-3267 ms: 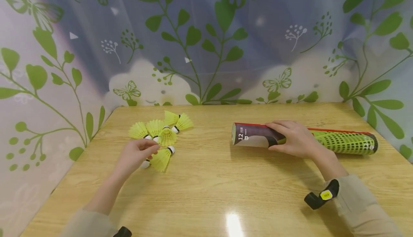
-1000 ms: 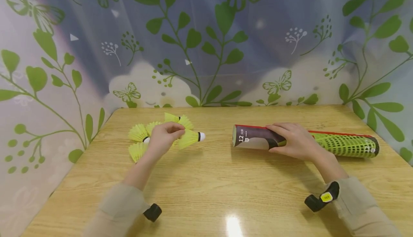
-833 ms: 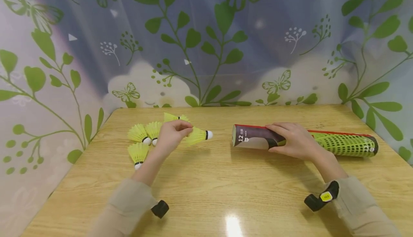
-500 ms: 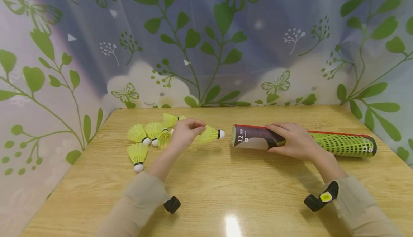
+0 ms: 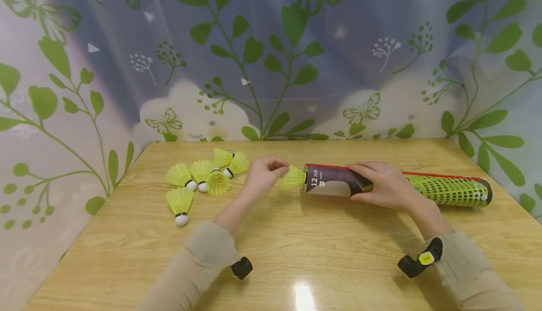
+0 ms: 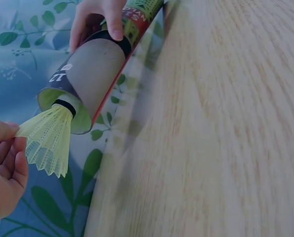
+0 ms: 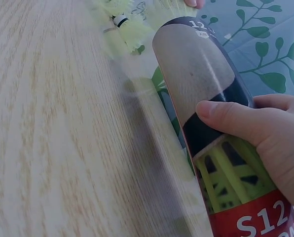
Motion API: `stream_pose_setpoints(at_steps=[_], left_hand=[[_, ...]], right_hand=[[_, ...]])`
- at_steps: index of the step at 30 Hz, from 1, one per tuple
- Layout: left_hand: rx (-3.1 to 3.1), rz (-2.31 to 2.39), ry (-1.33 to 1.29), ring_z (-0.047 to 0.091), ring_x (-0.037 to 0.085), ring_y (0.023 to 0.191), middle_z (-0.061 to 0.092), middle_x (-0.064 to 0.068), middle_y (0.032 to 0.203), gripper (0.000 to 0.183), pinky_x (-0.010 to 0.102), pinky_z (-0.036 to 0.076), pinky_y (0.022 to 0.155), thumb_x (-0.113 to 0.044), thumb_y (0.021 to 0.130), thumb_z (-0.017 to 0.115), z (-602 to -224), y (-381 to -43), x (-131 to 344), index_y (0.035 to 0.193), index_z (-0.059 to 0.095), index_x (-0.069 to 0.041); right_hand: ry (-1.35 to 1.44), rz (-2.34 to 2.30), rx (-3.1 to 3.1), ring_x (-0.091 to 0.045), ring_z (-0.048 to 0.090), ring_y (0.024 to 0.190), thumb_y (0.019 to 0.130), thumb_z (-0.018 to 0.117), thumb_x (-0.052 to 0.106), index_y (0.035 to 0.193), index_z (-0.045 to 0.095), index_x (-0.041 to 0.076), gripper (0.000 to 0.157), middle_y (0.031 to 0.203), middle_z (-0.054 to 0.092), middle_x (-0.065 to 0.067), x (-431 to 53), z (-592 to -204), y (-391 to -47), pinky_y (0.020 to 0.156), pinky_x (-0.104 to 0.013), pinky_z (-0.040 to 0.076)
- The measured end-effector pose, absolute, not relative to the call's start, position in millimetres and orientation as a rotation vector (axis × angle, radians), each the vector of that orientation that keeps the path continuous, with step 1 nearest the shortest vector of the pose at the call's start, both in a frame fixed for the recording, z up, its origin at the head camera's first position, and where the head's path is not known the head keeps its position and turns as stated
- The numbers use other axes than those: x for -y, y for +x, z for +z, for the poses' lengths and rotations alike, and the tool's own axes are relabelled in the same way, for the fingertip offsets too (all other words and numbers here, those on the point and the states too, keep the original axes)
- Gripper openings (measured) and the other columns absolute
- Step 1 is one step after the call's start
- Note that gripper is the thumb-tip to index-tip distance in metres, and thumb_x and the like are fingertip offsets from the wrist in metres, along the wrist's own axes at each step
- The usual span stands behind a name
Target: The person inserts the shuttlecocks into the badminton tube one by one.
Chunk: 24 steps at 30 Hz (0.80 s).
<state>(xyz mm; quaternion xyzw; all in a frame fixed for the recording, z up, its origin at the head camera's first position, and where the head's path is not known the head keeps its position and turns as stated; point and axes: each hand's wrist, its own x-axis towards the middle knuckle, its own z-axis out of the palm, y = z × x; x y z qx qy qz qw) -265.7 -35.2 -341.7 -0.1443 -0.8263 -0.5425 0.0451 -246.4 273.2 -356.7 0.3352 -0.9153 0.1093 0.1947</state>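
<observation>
Hands (image 5: pixel 263 176) closer together, left on shuttlecock (image 6: pixel 49 134)

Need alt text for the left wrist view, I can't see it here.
The left hand pinches the skirt edge of a yellow plastic shuttlecock, its white base just inside the open mouth of a printed cylindrical tube. The right hand grips that tube farther along; a pale wood-grain tabletop fills the picture's right side.
</observation>
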Motion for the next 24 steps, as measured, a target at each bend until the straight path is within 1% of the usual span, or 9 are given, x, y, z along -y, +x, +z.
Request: stream_pose_setpoints(at_steps=[8,12,15,20,24], left_hand=[[2.539,-1.673,-0.469,0.058,0.011,0.072,0.070,0.008,0.087,0.010,0.021,0.046,0.061,-0.006,0.087,0.065,-344.8,-264.8,23.5,0.094,0.071,-0.003],[2.538,-1.676,-0.494,0.060,0.013,0.075,0.070,0.010,0.090,0.012,0.020,0.047,0.063,-0.005,0.087,0.065,-346.5,-264.2,17.2,0.096,0.070,0.000],[2.527,-1.710,-0.510,0.062,0.017,0.078,0.069,0.013,0.091,0.013,0.021,0.049,0.065,-0.002,0.086,0.064,-347.7,-263.3,12.8,0.097,0.067,0.003],[2.534,-1.758,-0.475,0.062,0.021,0.082,0.068,0.014,0.090,0.013,0.024,0.051,0.068,-0.001,0.085,0.065,-349.1,-262.5,9.1,0.098,0.061,0.002],[2.545,-1.790,-0.429,0.064,0.022,0.086,0.069,0.013,0.093,0.019,0.025,0.051,0.070,-0.002,0.085,0.065,-350.4,-263.9,9.0,0.103,0.060,0.001]], right_hand=[[0.937,0.304,2.569,-0.035,0.056,0.108,0.066,0.084,0.036,0.127,0.057,0.010,0.072,0.120,0.061,-0.015,-272.4,-355.2,-246.7,0.089,-0.055,0.041],[0.945,0.300,2.549,-0.035,0.057,0.107,0.065,0.084,0.036,0.127,0.057,0.010,0.072,0.119,0.061,-0.014,-272.3,-356.1,-246.4,0.088,-0.055,0.042],[0.947,0.299,2.538,-0.034,0.057,0.107,0.065,0.085,0.036,0.127,0.058,0.010,0.072,0.119,0.061,-0.014,-272.5,-356.6,-246.1,0.088,-0.055,0.042],[0.944,0.301,2.551,-0.034,0.056,0.108,0.065,0.084,0.036,0.127,0.057,0.011,0.072,0.120,0.061,-0.014,-272.7,-356.8,-245.8,0.088,-0.055,0.041],[0.945,0.308,2.550,-0.035,0.056,0.108,0.064,0.085,0.036,0.127,0.058,0.011,0.072,0.120,0.061,-0.014,-272.8,-357.3,-245.8,0.088,-0.055,0.041]])
